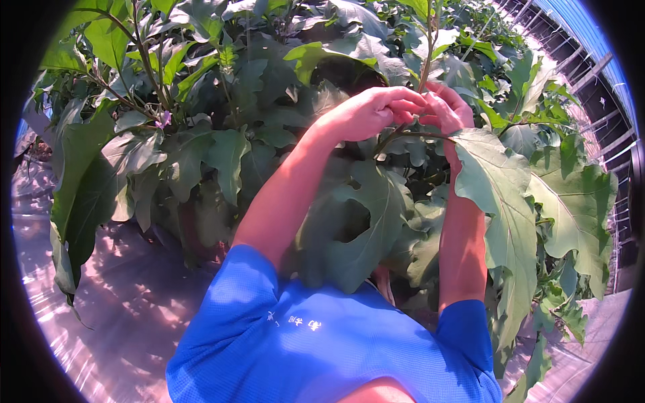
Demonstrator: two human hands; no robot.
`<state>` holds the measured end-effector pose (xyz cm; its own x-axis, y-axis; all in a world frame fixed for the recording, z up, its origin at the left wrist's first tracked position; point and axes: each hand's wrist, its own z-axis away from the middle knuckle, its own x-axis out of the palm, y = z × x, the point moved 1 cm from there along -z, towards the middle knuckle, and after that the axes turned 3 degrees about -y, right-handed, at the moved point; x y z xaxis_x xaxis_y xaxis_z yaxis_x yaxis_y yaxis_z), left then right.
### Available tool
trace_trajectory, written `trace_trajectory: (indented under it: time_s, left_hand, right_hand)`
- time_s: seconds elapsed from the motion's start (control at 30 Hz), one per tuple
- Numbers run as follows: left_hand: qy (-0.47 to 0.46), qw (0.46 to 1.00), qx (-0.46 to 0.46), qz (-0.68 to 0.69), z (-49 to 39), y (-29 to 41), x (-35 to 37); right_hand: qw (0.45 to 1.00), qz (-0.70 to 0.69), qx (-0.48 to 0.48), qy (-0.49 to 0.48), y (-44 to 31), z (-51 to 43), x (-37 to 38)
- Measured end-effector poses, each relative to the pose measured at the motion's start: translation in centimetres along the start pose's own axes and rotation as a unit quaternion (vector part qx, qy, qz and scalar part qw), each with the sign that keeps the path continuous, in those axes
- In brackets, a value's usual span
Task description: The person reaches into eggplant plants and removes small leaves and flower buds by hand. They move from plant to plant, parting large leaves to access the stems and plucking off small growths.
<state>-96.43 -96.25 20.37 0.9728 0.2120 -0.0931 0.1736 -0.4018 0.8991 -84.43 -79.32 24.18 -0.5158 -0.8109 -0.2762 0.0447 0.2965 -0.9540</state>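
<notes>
An upright purplish-brown eggplant stem [429, 53] runs down between my two hands. My left hand [370, 113] reaches in from the left with its fingers bent, fingertips at this stem. Facing it, my right hand [448, 110] has its fingers curled about the same spot, and the fingertips of both hands meet there. Whether something small lies between the fingertips is hidden. Just below, a branch [423, 134] carries a large drooping eggplant leaf [496, 186] in front of my right forearm. A lobed leaf [375, 216] hangs between my forearms.
Dense eggplant foliage [262, 101] surrounds my hands. At left, leafy stems [151, 70] bear a purple flower [164, 119]. Pale ground sheeting [131, 302] lies lower left. A row of bars [599, 70] lines the right edge beside blue sheeting [574, 20].
</notes>
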Motion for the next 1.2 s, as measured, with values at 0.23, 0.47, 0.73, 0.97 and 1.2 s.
trace_trajectory:
  time_s: [0.23, 0.47, 0.73, 0.97, 1.2]
  left_hand:
    - [0.150, 0.989, -0.004, -0.004, 0.8, 0.0, -1.8]
    - [0.233, 0.958, 0.010, -0.168, 1.4, 1.4, -0.5]
    - [0.275, 0.960, -0.009, -0.049, 1.7, 0.7, 1.6]
    - [0.147, 0.974, 0.094, -0.143, -0.7, 0.8, 3.3]
    - [0.253, 0.959, -0.055, -0.112, -1.5, 2.4, 3.4]
  right_hand:
    - [0.996, -0.044, -0.070, 0.023, -0.7, 0.0, 2.7]
    - [0.996, -0.056, -0.070, 0.025, -1.4, 0.2, 4.5]
    - [0.992, -0.016, -0.116, 0.052, -1.2, 0.3, 3.8]
    - [0.975, -0.184, -0.122, 0.004, 0.8, 0.4, -0.2]
    - [0.979, -0.087, -0.009, 0.185, -1.1, 4.0, 0.5]
